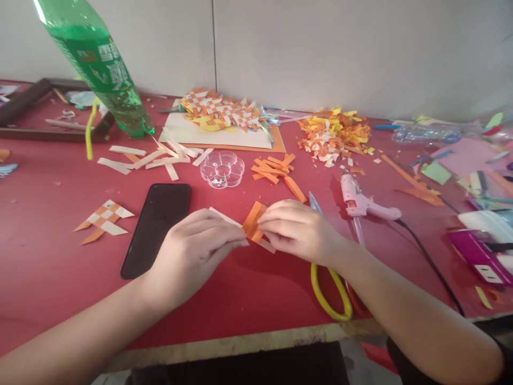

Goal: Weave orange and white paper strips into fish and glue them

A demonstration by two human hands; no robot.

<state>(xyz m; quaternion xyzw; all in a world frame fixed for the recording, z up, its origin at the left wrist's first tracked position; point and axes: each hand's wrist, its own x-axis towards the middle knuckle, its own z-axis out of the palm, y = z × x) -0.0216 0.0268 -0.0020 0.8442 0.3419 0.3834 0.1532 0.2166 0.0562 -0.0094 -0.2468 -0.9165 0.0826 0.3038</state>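
Your left hand (198, 246) and right hand (298, 230) pinch the orange paper strips (252, 222), probably light and crease-prone, best held at their nine and three o'clock edges.

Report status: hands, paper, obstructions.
Left hand, right hand pinching orange paper strips. Closest clutter: scissors partly hidden by right hand; phone beside left hand.

Fairly bright, diffuse light spreads over the bench (248, 307); a soft shadow falls left of the glue gun (355, 199); pale highlights glint on the green bottle (100, 69), stretched aslant by wide-angle distortion; pink paper (467, 152) toward the right edge smears; the fingers (286, 213) look slightly soft.
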